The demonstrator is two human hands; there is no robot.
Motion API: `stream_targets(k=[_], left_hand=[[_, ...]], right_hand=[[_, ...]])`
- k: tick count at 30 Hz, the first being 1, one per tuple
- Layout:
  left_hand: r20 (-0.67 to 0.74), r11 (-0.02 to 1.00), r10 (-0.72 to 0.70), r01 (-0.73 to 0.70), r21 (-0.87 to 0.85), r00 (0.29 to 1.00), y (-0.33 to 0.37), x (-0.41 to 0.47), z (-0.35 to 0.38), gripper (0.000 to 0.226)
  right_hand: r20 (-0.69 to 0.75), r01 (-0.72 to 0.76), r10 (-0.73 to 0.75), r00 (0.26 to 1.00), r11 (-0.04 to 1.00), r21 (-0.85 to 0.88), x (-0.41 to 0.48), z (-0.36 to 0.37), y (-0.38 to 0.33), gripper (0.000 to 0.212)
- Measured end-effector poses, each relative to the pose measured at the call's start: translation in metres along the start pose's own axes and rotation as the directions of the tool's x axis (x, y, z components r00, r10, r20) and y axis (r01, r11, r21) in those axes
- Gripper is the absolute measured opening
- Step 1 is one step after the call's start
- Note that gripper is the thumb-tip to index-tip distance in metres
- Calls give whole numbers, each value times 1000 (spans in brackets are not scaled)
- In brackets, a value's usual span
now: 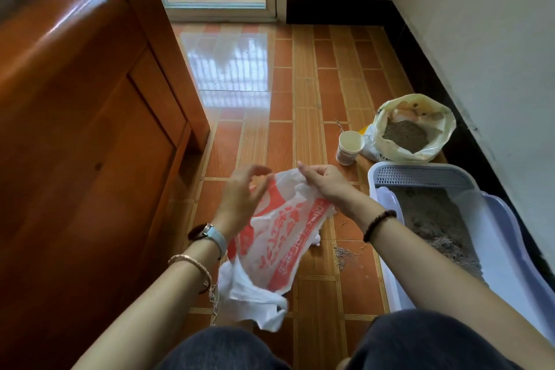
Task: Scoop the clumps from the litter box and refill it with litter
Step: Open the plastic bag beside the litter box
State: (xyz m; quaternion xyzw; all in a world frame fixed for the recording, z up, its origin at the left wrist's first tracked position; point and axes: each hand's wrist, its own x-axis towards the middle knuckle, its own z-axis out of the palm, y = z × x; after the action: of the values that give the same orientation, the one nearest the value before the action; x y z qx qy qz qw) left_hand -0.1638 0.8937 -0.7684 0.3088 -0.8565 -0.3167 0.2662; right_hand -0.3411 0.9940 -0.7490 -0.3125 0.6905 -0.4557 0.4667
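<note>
Head view, orange floor (300, 84), wooden cabinet (90, 129), litter box (504, 264) along wall (495, 39), right hand (324, 183) pinching plastic bag (279, 234), left hand (240, 192) slack beside it.

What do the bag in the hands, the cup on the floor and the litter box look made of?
The bag: thin plastic film, glossy white with red print, crumpling softly. The cup: probably paper, matte white, with a rolled rim. The litter box: rigid moulded plastic, pale lilac, with a smooth sheen and a slotted grate.
</note>
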Motion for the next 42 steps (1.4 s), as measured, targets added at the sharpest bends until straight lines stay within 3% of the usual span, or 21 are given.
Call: stream_targets(k=[3,5,8,11,13,15,17,19,22,24,27,30,32,35,38,42], left_hand=[[181,986,147,-160,57,972,19,-6,13,59],[156,977,155,-174,121,976,18,-9,24,61],[-42,980,34,-25,199,999,12,-10,30,42],[-136,969,-186,205,140,973,14,-8,24,36],[-160,956,-257,276,104,953,15,-5,19,42],[-181,953,-275,293,81,944,15,-3,15,46],[-192,949,-269,294,117,944,13,-2,15,46],[-201,944,-267,298,142,942,9,-1,12,47],[-205,931,-297,331,157,933,-2,-3,10,44],[-186,896,-339,377,236,922,-7,-3,10,39],[-237,908,-260,320,269,936,1,-4,10,21],[-96,964,53,-26,265,994,9,-2,13,45],[6,940,158,-152,306,987,11,0,18,42],[-1,926,125,-116,358,992,9,3,22,25],[-36,905,72,-51,422,997,4,5,19,17],[-76,903,62,-23,429,995,2,6,10,19]], right_hand=[[-30,23,-22,999,999,31,2,6,-1,44],[-36,92,-93,995,995,-29,4,9,1,43],[-211,220,-334,919,876,-430,7,13,9,28],[-258,289,-512,819,757,-586,-1,17,9,39],[-156,304,-519,840,690,-657,-4,21,14,54],[-96,243,-422,902,676,-696,-1,28,24,54],[-105,188,-309,945,780,-597,5,30,32,34],[-152,129,-201,968,913,-387,8,26,33,17],[-150,16,-23,988,999,-46,5,18,24,30],[-137,-4,11,991,999,49,3,17,19,32],[-113,8,1,994,997,75,2,19,15,28],[-79,25,-16,997,993,118,-1,18,9,22],[-35,21,-15,999,988,155,-4,15,5,20],[-1,32,-32,999,994,107,-2,10,7,19],[-95,41,-41,995,999,-2,3,6,11,17],[-113,37,-39,993,999,-12,6,1,16,36]])
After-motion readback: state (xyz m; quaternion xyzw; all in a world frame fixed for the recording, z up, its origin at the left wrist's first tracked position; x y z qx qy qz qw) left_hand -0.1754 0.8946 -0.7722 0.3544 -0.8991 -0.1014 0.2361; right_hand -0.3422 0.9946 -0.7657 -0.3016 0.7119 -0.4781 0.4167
